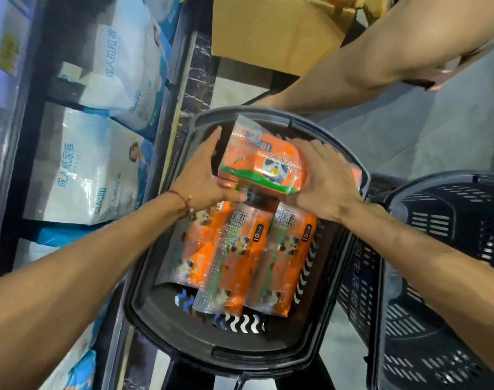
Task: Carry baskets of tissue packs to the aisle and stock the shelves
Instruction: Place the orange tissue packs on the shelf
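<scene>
An orange tissue pack (264, 161) with a panda print is held between my two hands over a dark plastic basket (234, 350). My left hand (203, 175) presses its left side and my right hand (324, 178) grips its right side. Three more orange tissue packs (240, 257) lie side by side in the basket below. Part of another orange pack shows behind my right hand.
Shelves (31, 122) on the left hold large white and blue packs of adult diapers (85, 170). An empty dark basket (442, 277) stands at the right. A cardboard box (274, 29) sits beyond the basket. Another person's arm (381, 60) reaches across the top right.
</scene>
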Available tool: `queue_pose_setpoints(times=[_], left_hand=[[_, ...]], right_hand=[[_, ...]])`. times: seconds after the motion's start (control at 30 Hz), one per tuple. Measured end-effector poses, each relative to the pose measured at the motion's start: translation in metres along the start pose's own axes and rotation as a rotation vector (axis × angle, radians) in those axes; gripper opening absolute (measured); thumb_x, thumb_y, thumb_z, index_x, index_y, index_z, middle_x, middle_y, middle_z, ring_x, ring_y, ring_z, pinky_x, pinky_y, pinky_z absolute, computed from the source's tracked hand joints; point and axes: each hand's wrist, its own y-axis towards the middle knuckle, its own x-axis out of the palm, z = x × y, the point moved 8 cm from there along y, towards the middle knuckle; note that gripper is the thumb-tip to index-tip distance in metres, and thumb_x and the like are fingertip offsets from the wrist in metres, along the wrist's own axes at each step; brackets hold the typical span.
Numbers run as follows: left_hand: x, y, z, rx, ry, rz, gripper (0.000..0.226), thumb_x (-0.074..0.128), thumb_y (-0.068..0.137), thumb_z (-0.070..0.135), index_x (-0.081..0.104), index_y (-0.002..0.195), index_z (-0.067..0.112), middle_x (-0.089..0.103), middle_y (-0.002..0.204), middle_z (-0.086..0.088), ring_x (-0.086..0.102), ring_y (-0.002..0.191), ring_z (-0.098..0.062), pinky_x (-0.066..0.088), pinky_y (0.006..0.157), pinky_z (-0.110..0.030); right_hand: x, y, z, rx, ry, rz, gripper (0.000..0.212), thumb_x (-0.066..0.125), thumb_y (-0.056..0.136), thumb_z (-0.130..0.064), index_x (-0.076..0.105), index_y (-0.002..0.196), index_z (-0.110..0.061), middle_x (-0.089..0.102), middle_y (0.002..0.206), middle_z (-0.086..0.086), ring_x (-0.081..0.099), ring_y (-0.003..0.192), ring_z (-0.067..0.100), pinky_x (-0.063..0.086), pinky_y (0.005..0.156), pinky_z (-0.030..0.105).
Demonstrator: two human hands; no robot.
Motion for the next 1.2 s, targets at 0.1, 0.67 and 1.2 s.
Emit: queue_pose_setpoints(times=[0.1,0.67,1.2], left_hand=[[0.006,0.03,0.012,0.175,0.008,-0.06,0.11,0.091,0.056,0.037,0.035,0.151,0.027,0.055,0.141,0.01,0.053,0.132,-0.007,0.044,0.113,-0.045],[-0.034,-0.026,0.059,0.338,0.059,0.113,0.083,0.095,0.065,0.042,0.056,0.136,0.023,0.066,0.122,0.016,0.061,0.113,0.005,0.049,0.095,-0.013],[-0.075,-0.064,0.123,0.354,-0.135,0.113,0.068,0.09,0.062,0.046,0.063,0.123,0.033,0.067,0.12,0.005,0.067,0.109,-0.002,0.052,0.086,-0.015]], right_hand=[[0.003,0.0,0.007,-0.006,0.001,0.016,0.105,0.094,0.062,-0.049,0.041,0.151,-0.026,0.056,0.126,-0.001,0.05,0.117,0.022,0.039,0.099,0.039],[-0.046,-0.07,0.006,0.284,0.102,0.281,0.143,0.093,0.06,-0.065,0.009,0.167,-0.021,0.01,0.172,0.007,0.006,0.16,0.029,0.004,0.13,0.053],[-0.086,-0.154,-0.013,0.441,1.196,0.632,0.038,0.08,0.087,-0.001,0.068,0.121,-0.013,0.08,0.1,-0.011,0.074,0.095,0.003,0.056,0.08,0.015]])
